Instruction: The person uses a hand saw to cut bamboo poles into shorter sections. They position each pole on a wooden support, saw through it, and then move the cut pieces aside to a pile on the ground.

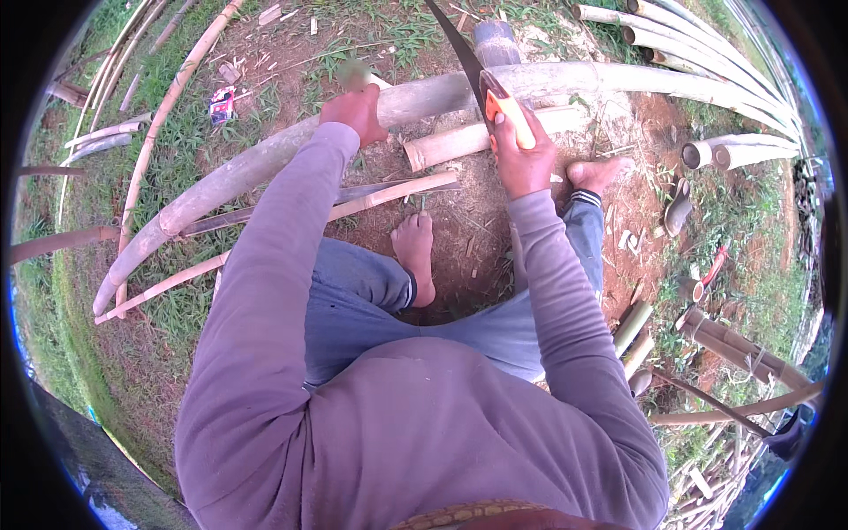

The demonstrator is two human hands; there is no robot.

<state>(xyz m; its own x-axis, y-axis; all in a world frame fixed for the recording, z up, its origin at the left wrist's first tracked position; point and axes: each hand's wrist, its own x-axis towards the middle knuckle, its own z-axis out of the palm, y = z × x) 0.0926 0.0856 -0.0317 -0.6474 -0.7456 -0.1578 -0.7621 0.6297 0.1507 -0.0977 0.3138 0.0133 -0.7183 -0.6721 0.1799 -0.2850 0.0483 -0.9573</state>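
Observation:
A long, thick bamboo pole lies crosswise before me, bending across the view from lower left to far right. My left hand grips it left of centre, thumb on the near side; part of its far side is blurred. In my right hand is a handsaw with an orange-and-black handle, my fingers wrapped round it. Its dark blade points away and to the left, crossing over the pole. Whether the teeth touch the bamboo, I cannot tell. Below the pole lies a shorter cut bamboo piece.
A thick post sits beneath the pole. Split bamboo strips lie near my bare left foot. Several bamboo poles are stacked at far right. A sandal, bamboo offcuts and a red-handled tool lie at right.

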